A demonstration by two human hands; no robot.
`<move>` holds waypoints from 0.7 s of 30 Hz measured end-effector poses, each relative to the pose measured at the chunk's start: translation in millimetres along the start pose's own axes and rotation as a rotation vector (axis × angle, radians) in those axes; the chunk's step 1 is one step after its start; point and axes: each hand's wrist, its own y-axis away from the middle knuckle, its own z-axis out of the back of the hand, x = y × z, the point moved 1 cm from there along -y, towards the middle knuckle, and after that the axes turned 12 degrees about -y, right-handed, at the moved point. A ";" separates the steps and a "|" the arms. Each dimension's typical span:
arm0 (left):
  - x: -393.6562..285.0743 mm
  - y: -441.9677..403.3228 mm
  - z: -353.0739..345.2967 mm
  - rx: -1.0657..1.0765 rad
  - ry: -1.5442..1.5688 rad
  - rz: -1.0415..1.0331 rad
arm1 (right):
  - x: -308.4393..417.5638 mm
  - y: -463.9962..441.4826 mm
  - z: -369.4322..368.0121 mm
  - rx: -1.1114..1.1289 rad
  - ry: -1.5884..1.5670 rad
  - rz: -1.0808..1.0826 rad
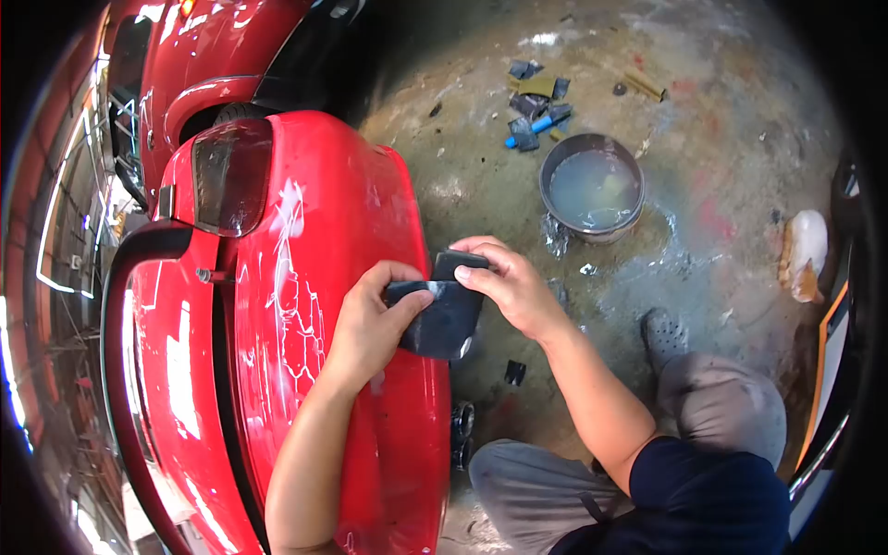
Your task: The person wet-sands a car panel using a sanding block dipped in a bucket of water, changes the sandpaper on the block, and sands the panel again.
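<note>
My left hand (370, 319) pinches a dark sheet of sandpaper (442, 328) at its upper left edge, thumb on top. The sheet hangs over the edge of a wet red car bumper (393, 231); I cannot tell whether it touches the paint. In my right hand (518, 287), between thumb and fingers, is a small dark block (453, 263), which lies against the sheet's upper edge. Both hands are closed and close together. The fingertips under the sheet and the block are hidden.
A round bucket (603, 231) of cloudy water stands on the wet concrete floor (499, 213). Beyond it lie several sandpaper scraps (524, 136) and a blue stick-like tool (553, 120). A white bottle-like object (807, 245) is at far right. Another red car (217, 46) stands behind.
</note>
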 end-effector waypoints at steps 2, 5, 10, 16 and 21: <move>9.8 -2.3 1.1 -0.034 0.055 -0.021 | -6.5 -0.6 2.6 -0.075 -0.183 0.018; 10.2 -7.4 -1.9 -0.066 0.212 -0.130 | -26.2 -11.9 26.6 -0.183 -0.693 -0.076; 6.2 -4.0 11.2 -0.102 0.199 0.054 | -44.4 -11.9 23.2 -0.212 -0.583 -0.254; -3.9 -1.0 -6.3 -0.269 0.099 -0.094 | -21.9 11.2 -15.4 -0.051 -0.505 -0.031; 2.8 -0.7 -4.1 -0.296 -0.221 -0.351 | 2.1 33.1 -48.0 -0.192 -0.194 0.122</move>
